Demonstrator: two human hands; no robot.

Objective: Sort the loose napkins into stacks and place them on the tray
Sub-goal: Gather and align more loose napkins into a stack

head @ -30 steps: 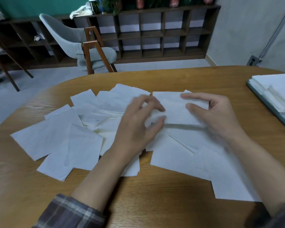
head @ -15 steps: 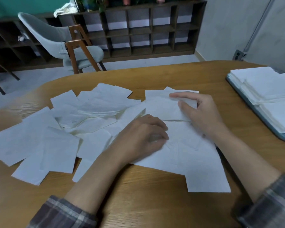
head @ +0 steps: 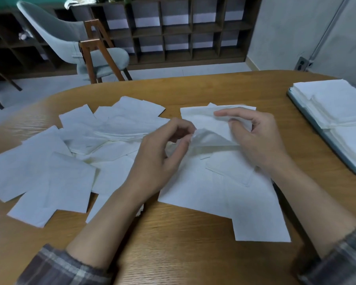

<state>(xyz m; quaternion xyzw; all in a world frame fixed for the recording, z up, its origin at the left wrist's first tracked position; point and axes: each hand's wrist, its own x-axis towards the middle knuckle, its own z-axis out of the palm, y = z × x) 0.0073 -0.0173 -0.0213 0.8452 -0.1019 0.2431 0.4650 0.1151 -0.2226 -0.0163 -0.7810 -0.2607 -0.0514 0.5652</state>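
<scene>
Several loose white napkins point(head: 56, 173) lie spread over the wooden table point(head: 173, 243). My left hand point(head: 162, 153) pinches the lifted corner of one napkin point(head: 210, 136) at the middle of the pile. My right hand point(head: 255, 138) pinches the same napkin's far right edge between thumb and fingers, over a small stack point(head: 195, 116). A grey-blue tray point(head: 325, 140) at the right edge carries stacks of napkins point(head: 337, 105).
A grey chair with wooden legs point(head: 90, 50) stands beyond the table's far edge. Dark open shelving point(head: 183, 27) lines the back wall. Bare wood shows along the near edge and between the napkins and the tray.
My left hand has come up from pressing flat on the pile and now lifts a napkin's corner. My right hand has curled its fingers onto that napkin's edge.
</scene>
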